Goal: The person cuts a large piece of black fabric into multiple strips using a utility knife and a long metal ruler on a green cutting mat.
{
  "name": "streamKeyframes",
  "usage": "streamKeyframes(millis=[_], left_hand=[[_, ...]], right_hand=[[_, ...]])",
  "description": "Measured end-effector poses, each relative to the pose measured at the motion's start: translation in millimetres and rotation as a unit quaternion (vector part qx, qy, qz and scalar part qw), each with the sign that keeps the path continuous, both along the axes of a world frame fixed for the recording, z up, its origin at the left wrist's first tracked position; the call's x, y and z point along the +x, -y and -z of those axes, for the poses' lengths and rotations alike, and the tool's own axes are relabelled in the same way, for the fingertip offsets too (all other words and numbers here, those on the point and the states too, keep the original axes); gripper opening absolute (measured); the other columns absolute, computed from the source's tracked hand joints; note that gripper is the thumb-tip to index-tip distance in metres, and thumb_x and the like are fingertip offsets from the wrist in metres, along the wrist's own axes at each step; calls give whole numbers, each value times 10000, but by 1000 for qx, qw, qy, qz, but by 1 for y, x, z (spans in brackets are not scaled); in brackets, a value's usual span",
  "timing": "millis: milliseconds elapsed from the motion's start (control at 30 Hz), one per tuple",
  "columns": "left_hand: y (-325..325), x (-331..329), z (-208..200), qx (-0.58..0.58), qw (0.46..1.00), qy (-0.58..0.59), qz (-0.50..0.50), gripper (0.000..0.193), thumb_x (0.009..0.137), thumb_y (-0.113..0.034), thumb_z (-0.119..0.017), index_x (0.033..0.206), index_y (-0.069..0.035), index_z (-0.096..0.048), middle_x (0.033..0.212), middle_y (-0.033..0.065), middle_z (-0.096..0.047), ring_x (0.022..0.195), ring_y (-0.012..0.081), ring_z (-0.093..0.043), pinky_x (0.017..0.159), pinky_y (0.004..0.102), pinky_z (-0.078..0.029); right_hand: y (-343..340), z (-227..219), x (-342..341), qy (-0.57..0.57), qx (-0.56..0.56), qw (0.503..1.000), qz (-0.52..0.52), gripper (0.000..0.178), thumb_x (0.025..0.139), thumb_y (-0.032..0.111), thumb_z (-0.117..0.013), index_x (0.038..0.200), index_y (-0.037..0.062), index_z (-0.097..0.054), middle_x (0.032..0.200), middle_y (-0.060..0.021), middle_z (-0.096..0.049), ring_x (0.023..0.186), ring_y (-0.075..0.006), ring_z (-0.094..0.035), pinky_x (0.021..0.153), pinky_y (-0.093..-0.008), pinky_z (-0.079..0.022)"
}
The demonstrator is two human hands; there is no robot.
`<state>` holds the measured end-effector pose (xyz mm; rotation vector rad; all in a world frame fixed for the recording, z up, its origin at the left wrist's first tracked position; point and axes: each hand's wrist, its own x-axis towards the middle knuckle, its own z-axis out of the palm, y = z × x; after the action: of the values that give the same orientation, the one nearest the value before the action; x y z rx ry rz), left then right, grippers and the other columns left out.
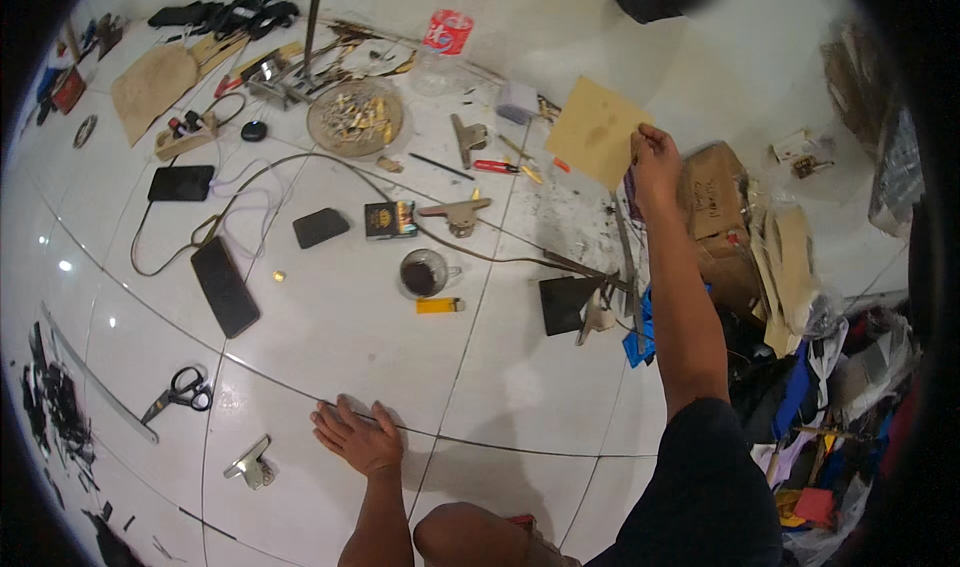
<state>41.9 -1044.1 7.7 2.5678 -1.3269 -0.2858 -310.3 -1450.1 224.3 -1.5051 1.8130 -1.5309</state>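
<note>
Right fingers (649,143) pinch the tan sheet's (593,127) edge, well apart from the bottle (447,42).

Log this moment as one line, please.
right hand: pinching tan sheet | left hand: spread on floor | left of that hand: metal clip, scissors

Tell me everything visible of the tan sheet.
The tan sheet is thin, flat and four-sided, apparently card or stiff paper, with darker smudges on its face. It is held askew, right of the bottle. The right hand grips it near its right corner; whether it touches anything else is unclear.
</note>
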Motion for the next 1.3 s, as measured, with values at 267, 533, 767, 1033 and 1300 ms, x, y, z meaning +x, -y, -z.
streamKeyframes(millis=[267,533,767,1033,1300], left_hand=[[-1,1,2,-35,999,16,-1,650,967,-416,-543,1449,-16,-372,1534,260,-300,1481,450,-184,1211,601,-124],[-1,6,6,-45,998,34,-6,634,964,-408,-552,1435,-12,-399,1529,258,-302,1471,454,-196,1211,601,-133],[2,3,-5,-36,999,26,-9,645,963,-420,-548,1440,-12,-399,1531,249,-307,1472,442,-212,1214,588,-141],[-3,4,2,-25,999,30,-8,661,968,-439,-529,1456,-18,-384,1559,241,-279,1490,425,-177,1223,574,-130],[-2,2,5,-51,998,34,-4,647,964,-428,-536,1450,-25,-395,1533,243,-321,1475,440,-208,1216,588,-129]], right_hand=[[-98,-7,-32,-60,-72,996,8,271,936,80,-667,1173,-2,-563,1008,-120,-666,928,-194,-644,844,-345,-513],[-124,32,36,-188,-111,976,17,136,896,41,-630,1026,5,-640,1068,-173,-665,1010,-304,-638,919,-405,-491],[-155,81,118,-353,-208,909,-71,128,902,35,-640,1028,28,-615,1124,-116,-653,1044,-233,-618,935,-368,-478],[-177,86,127,362,-18,932,-3,294,963,174,-691,1152,147,-467,992,-23,-680,918,-116,-619,671,-302,-440],[-209,93,115,465,41,883,-43,198,966,160,-685,1063,164,-512,994,16,-667,873,-110,-623,694,-293,-461]])
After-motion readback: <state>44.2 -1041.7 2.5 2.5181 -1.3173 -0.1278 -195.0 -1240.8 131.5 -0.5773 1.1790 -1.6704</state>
